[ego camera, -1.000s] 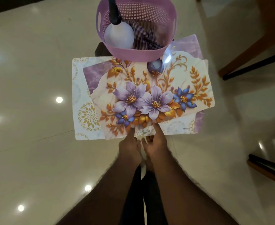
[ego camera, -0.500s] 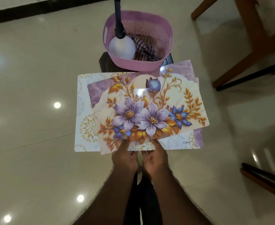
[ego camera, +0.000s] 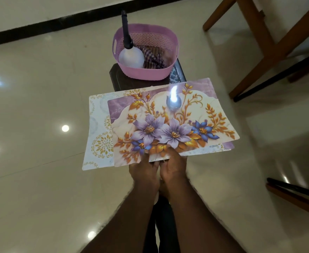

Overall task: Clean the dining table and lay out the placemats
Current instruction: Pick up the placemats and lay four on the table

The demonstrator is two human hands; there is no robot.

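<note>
At frame centre, the left hand (ego camera: 144, 172) and right hand (ego camera: 174, 167) sit side by side, each pinching the near edge of a fanned stack of glossy rectangular placemats (ego camera: 168, 125) held above the floor. The topmost mat has purple flowers and gold leaves. At upper centre, a lilac perforated plastic basket (ego camera: 150, 74) holds a white spray bottle (ego camera: 131, 57) and checked cloth (ego camera: 152, 58).

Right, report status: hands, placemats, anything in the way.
Left hand and right hand both grip the placemat stack at its near edge. Stack fanned, floral mat on top. Pink basket directly ahead, wooden chair leg to the right.
</note>
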